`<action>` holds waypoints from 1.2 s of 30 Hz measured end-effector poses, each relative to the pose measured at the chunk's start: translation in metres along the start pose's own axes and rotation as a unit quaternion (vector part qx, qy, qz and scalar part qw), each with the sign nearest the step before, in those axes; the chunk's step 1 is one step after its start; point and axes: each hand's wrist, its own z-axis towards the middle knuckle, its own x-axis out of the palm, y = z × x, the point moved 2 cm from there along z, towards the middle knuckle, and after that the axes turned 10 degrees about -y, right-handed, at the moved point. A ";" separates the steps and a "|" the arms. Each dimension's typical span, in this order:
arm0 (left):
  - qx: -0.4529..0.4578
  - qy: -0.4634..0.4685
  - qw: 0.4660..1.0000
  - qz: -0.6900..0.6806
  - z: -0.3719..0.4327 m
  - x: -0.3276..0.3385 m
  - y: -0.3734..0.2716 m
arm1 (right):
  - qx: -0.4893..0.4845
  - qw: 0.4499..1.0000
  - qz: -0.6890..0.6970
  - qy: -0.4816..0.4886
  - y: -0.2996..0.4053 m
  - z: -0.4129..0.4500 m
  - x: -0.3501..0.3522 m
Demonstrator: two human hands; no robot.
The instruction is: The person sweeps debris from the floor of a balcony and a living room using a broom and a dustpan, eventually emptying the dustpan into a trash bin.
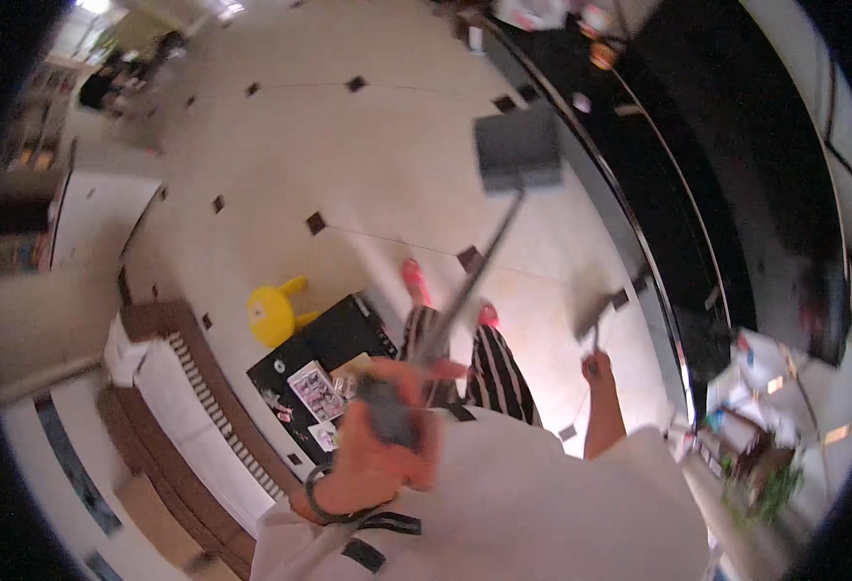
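My left hand (pixel 389 443), a dark band on its wrist, is closed around the grip of a long-handled dark grey tool. Its thin shaft (pixel 480 269) slants up and right to a blurred, box-like head (pixel 519 152), which looks like a dustpan. Lower at the right, my right hand (pixel 597 364) is wrapped around a short visible length of handle. Just beyond it is a blurred brownish head (pixel 591 309), possibly a broom; its exact kind cannot be told. Both tools are over the pale tiled floor (pixel 411 160), apart from each other.
Close by my left stands a low black table (pixel 331 348) with printed papers on it. A yellow stool (pixel 272 317) is beside it. A brown sofa with white cushions (pixel 200 407) lies at the left. Along the right runs a long glossy black cabinet (pixel 687 181).
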 end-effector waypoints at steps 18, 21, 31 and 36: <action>0.097 -0.176 0.955 0.216 0.154 -0.146 -0.165 | -0.016 0.979 -0.181 0.088 -0.079 -0.032 0.405; 0.104 -0.275 0.929 0.223 0.178 -0.180 -0.189 | -0.007 0.989 -0.143 0.038 -0.090 -0.066 0.353; 0.157 -0.284 0.937 0.127 0.230 -0.205 -0.239 | 0.070 0.978 0.157 -0.120 -0.141 -0.084 0.251; 0.138 -0.202 0.964 0.107 0.235 -0.225 -0.257 | 0.023 0.995 0.081 0.058 -0.194 -0.076 0.362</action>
